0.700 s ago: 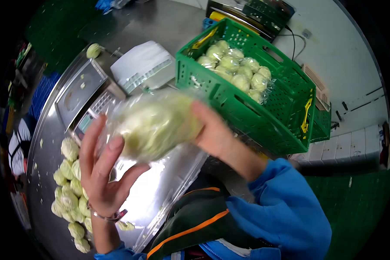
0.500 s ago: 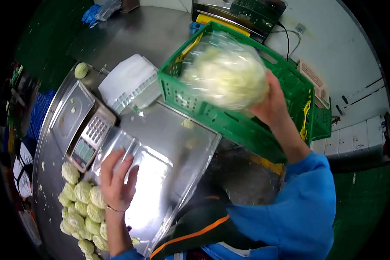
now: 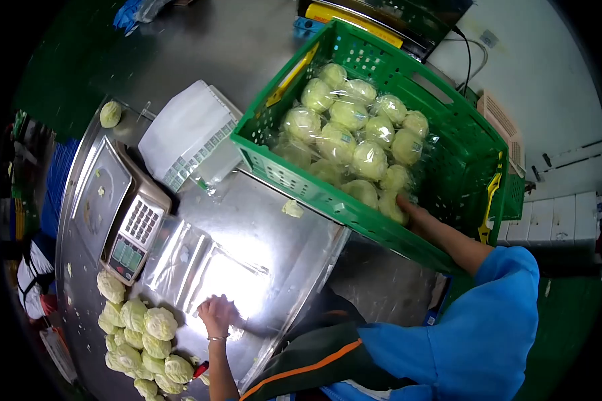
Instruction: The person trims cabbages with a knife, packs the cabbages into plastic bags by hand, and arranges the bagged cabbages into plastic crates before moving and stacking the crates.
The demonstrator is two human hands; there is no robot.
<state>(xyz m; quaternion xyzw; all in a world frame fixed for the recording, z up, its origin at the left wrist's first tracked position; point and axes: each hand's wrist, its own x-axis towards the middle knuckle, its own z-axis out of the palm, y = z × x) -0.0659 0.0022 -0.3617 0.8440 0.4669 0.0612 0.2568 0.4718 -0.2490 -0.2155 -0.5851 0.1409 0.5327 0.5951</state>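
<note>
My right hand (image 3: 418, 220) reaches into the green crate (image 3: 294, 175) and grips a bag of cabbages (image 3: 391, 206) at the near side; its fingertips are partly hidden. Several pale green cabbages in clear film (image 3: 348, 113) lie around it in the crate. Over the steel table (image 3: 281, 247), my left hand (image 3: 217, 315) has its fingers curled in, and nothing shows in it. Just beyond that hand lie flat clear plastic bags (image 3: 180, 260). A pile of unwrapped cabbages (image 3: 140, 337) sits to its left, with a small red-handled tool (image 3: 201, 369) beside the pile.
A digital scale (image 3: 137, 227) with a metal pan stands at the table's left. Behind it are a white tray-like container (image 3: 184, 134) and a lone cabbage (image 3: 110, 114). A loose leaf (image 3: 292, 208) lies near the crate. The table's edge runs down beside my body.
My right hand has lowered the bag of cabbages from above the crate down into it. My left hand has drawn back from the plastic bags towards me, and its spread fingers have curled.
</note>
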